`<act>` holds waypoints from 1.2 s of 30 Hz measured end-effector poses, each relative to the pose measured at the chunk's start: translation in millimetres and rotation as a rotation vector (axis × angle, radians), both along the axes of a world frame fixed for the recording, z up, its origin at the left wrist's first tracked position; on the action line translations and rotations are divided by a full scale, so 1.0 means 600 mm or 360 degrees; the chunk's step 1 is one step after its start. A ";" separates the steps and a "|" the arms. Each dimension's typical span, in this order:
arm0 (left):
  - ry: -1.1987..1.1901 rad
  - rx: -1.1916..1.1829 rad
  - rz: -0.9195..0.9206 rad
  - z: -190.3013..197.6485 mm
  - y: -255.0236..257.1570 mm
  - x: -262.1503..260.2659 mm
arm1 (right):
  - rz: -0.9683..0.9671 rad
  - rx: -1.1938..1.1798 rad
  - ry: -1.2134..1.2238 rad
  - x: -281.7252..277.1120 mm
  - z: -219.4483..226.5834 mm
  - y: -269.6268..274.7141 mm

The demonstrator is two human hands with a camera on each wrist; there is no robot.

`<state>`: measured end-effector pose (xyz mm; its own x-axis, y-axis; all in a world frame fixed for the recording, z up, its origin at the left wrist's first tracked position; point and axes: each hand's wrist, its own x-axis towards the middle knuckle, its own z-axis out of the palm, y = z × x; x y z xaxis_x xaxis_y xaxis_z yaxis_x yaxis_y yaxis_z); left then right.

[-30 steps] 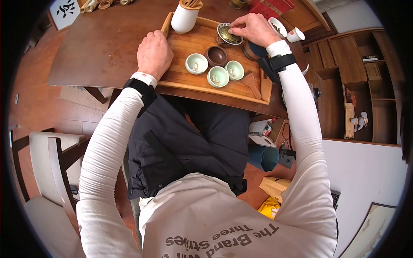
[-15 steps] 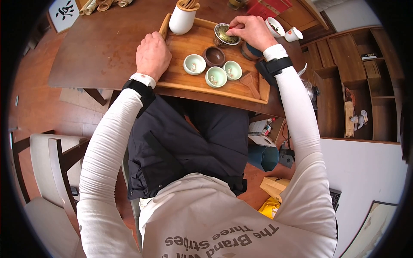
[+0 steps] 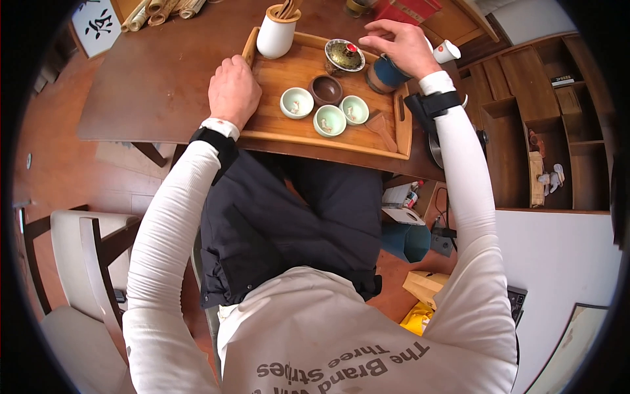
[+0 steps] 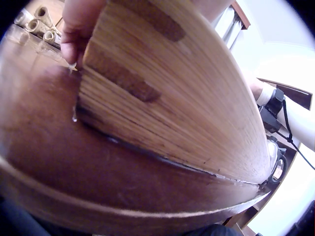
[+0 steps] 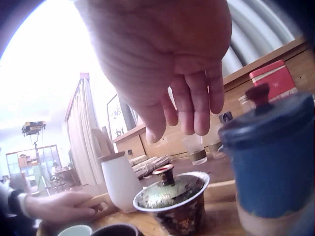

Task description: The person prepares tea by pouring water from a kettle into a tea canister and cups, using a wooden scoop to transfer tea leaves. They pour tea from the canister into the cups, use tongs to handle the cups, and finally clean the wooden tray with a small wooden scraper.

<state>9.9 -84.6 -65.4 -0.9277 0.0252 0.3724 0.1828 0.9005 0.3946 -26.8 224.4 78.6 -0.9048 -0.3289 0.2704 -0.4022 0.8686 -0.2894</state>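
On a wooden tray (image 3: 289, 72), a lidded tea bowl (image 3: 344, 56) stands with its dark, red-topped lid on. My right hand (image 3: 401, 49) hovers beside that lid and over the blue lidded pot (image 3: 386, 75). In the right wrist view, the fingers of my right hand (image 5: 189, 98) hang loosely, apart from the lid (image 5: 172, 189), with nothing between them. My left hand (image 3: 234, 92) grips the tray's left end, and its fingers (image 4: 74, 44) curl over the end wall. Three pale green cups (image 3: 329, 121) and a brown cup (image 3: 326, 90) sit mid-tray.
A white tool holder (image 3: 275, 36) stands at the tray's back left. A wooden scraper-shaped piece (image 3: 380, 129) lies at front right. Behind are rolled scrolls (image 3: 157, 11) and a red box (image 3: 407, 10). A white cup (image 3: 446, 52) is right of my right hand.
My right hand has let go of the lid's knob and moved right and up, leaving the lid on the bowl. The left hand stays at the tray's end.
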 end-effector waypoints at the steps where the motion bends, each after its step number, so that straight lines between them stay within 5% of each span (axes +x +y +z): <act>1: -0.0006 -0.0003 -0.0007 -0.002 0.003 -0.001 | -0.0048 0.0007 0.0084 0.002 0.011 0.015; 13: -0.0073 -0.0066 0.0008 0.007 0.005 0.004 | -0.0288 0.0253 0.0192 0.040 0.039 0.130; 16: -0.0035 -0.0043 -0.0017 0.005 0.002 0.004 | -0.0165 0.0144 0.0326 0.046 0.028 0.137; 22: 0.0213 0.0067 -0.0068 0.002 -0.003 0.008 | -0.0474 -0.0701 0.0344 0.152 0.002 0.115; 26: 0.0327 0.0213 -0.0149 0.016 -0.003 0.013 | -0.0548 -0.0843 0.0317 0.207 -0.032 0.103; 36: 0.0455 0.0408 -0.0773 0.146 0.076 0.038 | -0.0453 -0.0859 0.0257 0.094 -0.036 0.104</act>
